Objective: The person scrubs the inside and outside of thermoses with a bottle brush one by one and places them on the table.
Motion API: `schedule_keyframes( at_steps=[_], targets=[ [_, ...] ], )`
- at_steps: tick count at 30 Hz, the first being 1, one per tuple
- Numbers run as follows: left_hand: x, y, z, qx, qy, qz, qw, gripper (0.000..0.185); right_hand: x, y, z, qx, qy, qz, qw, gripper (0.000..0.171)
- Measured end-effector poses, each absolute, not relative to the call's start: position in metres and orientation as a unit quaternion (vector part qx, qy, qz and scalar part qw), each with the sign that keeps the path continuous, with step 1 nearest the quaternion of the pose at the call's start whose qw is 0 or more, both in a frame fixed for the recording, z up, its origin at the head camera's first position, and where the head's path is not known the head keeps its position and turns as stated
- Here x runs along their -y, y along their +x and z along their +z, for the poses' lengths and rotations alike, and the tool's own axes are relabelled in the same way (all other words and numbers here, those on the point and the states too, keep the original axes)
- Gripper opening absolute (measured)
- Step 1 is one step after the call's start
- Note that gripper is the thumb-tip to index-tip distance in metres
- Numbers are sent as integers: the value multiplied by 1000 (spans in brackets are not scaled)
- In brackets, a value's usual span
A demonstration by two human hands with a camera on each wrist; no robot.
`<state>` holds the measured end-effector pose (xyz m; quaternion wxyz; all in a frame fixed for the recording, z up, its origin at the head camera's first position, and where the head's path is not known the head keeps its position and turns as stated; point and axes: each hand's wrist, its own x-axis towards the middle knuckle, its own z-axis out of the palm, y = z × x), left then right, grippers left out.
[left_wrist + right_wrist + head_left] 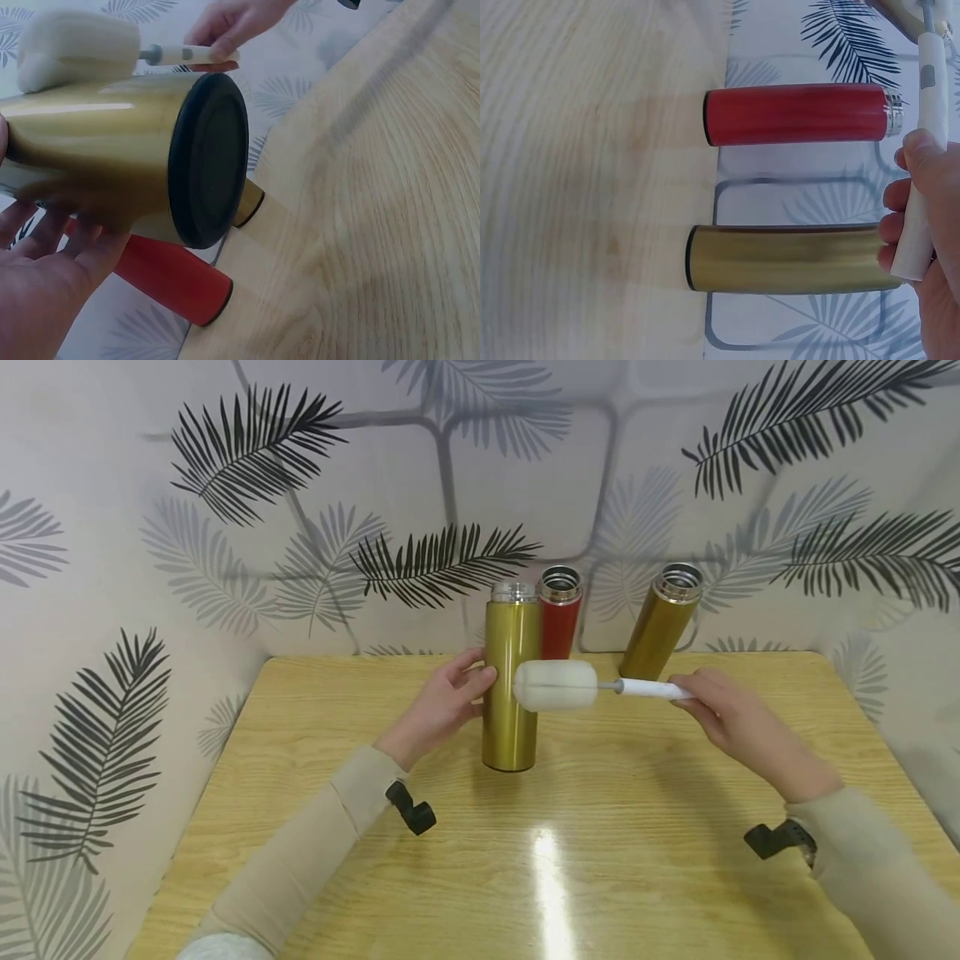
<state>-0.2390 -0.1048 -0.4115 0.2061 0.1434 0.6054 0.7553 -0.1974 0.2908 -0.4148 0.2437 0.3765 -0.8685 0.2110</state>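
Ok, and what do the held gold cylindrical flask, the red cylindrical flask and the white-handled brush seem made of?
Held gold cylindrical flask: probably metal, glossy; bright streak along its side.
Red cylindrical flask: likely metal under satin colour; its silvery neck shines.
Cream cylindrical brush head: foam or sponge by its matte, soft-edged look.
White tubular handle: smooth, evenly white, probably plastic.

An open red bottle (558, 625) stands upright on a pale wood-grain table (637, 877), with a gold bottle (654, 635), also open, upright to its right and apart from it.
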Motion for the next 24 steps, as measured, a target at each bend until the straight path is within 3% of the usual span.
schedule_keyframes(
  at_steps=[6,11,13,19,21,24],
  targets=[
    [104,-234,-413,-639,159,716,233,68,-293,-198,-407,873,362,211,249,19],
    [102,-232,-413,-684,170,670,234,78,-292,-200,-400,877,345,211,260,23],
    [101,-232,-413,-697,172,656,232,75,-291,-202,-397,878,336,210,268,33],
    [100,-230,-414,-696,186,653,233,67,-291,-204,-392,876,334,216,273,42],
    [100,-230,-415,-689,195,660,228,73,-291,-205,-394,872,343,216,274,38],
    [99,-230,-416,-671,204,677,226,82,-291,-204,-399,865,363,211,274,16]
  ],
)
